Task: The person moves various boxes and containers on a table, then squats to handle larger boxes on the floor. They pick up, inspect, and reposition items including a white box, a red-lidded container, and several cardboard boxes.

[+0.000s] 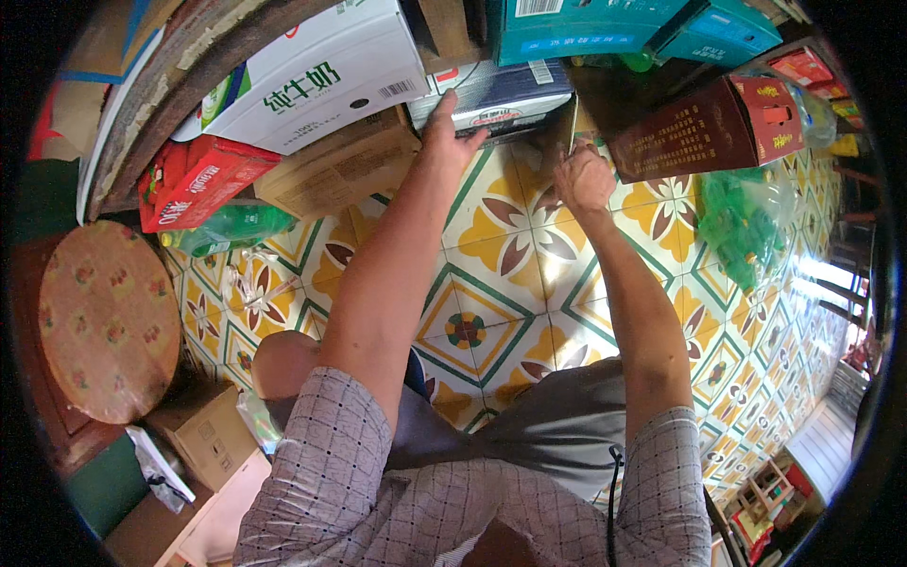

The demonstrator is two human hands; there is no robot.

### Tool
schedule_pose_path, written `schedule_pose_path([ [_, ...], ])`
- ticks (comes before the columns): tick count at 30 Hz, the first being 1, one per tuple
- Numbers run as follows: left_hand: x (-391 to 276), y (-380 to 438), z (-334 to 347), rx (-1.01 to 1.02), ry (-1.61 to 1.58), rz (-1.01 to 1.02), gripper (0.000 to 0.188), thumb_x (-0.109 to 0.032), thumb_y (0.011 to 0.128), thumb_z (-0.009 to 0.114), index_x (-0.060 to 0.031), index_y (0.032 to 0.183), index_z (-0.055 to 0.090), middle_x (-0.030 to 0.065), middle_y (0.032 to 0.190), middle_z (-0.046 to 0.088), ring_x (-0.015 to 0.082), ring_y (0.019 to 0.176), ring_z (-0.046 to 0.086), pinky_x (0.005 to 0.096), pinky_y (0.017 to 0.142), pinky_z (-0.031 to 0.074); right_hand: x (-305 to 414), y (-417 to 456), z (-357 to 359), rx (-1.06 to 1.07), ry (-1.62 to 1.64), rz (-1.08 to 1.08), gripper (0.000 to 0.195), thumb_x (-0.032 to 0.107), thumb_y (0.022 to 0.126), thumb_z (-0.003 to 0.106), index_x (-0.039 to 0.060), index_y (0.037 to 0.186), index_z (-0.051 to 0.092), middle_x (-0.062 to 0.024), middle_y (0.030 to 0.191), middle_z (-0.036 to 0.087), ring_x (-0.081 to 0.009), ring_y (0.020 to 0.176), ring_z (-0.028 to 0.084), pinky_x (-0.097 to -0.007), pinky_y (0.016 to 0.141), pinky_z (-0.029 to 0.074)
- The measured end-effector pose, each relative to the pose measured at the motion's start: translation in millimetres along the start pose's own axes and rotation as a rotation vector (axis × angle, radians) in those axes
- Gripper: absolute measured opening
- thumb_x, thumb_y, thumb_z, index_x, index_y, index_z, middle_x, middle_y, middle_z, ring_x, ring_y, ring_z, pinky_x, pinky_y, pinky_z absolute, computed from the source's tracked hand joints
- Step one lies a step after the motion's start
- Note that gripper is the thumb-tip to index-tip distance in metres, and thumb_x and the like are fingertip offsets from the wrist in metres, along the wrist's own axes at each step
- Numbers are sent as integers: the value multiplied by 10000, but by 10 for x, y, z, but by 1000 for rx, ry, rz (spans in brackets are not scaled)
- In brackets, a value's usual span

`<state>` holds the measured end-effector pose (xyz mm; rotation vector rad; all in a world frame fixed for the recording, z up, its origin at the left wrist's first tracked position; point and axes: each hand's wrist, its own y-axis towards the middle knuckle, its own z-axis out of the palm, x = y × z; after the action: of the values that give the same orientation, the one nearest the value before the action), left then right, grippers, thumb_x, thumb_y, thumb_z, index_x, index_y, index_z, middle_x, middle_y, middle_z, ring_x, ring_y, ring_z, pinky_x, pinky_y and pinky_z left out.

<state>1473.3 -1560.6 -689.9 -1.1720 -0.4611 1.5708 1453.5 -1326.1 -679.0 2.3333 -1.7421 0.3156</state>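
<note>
My left hand (451, 132) rests with its thumb and fingers apart against the near side of a dark-blue and white printed carton (503, 96). That carton lies on the patterned tile floor under the shelf edge. Close to the carton's right end, my right hand (585, 176) is closed around a thin, pale, upright strip or blade (574, 122); what exactly it is cannot be told. A maroon gift box (684, 131) stands just right of my right hand. Left of my left hand lie a brown cardboard box (344, 166) and, above it, a white milk carton (319, 78).
Teal cartons (588, 32) are at the top. A red carton (205, 181) and a green bottle (234, 228) lie at the left, near a round floral stool top (110, 322). A clear bag of green bottles (747, 220) sits on the floor at the right.
</note>
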Motion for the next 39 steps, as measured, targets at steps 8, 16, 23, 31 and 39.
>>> schedule_pose_path([
  [8, -50, 294, -115, 23, -83, -16, 592, -197, 877, 795, -55, 1381, 519, 332, 1436, 381, 637, 1256, 399, 456, 856, 640, -397, -27, -58, 67, 41, -175, 329, 384, 882, 646, 57, 871, 678, -201, 845, 700, -403, 849, 676, -502, 730, 548],
  [16, 25, -20, -118, -49, 227, 75, 538, -252, 887, 792, -81, 1338, 554, 205, 1435, 424, 500, 1242, 472, 447, 873, 628, -567, -399, 9, 44, 13, -238, 317, 272, 893, 624, 20, 1082, 662, -204, 895, 688, -404, 824, 656, -484, 705, 548],
  [23, 45, -167, -74, -48, 285, 146, 518, -224, 861, 805, -82, 1300, 568, 138, 1392, 529, 328, 1234, 518, 442, 844, 629, -518, -506, -19, 44, -21, -107, 450, 252, 896, 630, 18, 1280, 630, -164, 1062, 693, -357, 958, 637, -442, 796, 546],
  [31, 407, -428, 228, -366, 215, 187, 898, -342, 844, 820, -2, 1431, 231, 235, 1437, 433, 386, 1106, 610, 389, 703, 677, -277, -277, -48, 185, -93, -63, 313, 318, 855, 694, 43, 1002, 721, -124, 920, 719, -374, 886, 675, -446, 810, 552],
  [39, 417, -16, -143, -198, 391, 488, 985, -321, 667, 942, 59, 1381, 379, 227, 1263, 606, 333, 1049, 654, 411, 871, 546, -1046, -61, -187, 210, -13, 64, 291, 300, 823, 682, 21, 908, 677, -252, 929, 699, -440, 902, 680, -501, 791, 556],
])
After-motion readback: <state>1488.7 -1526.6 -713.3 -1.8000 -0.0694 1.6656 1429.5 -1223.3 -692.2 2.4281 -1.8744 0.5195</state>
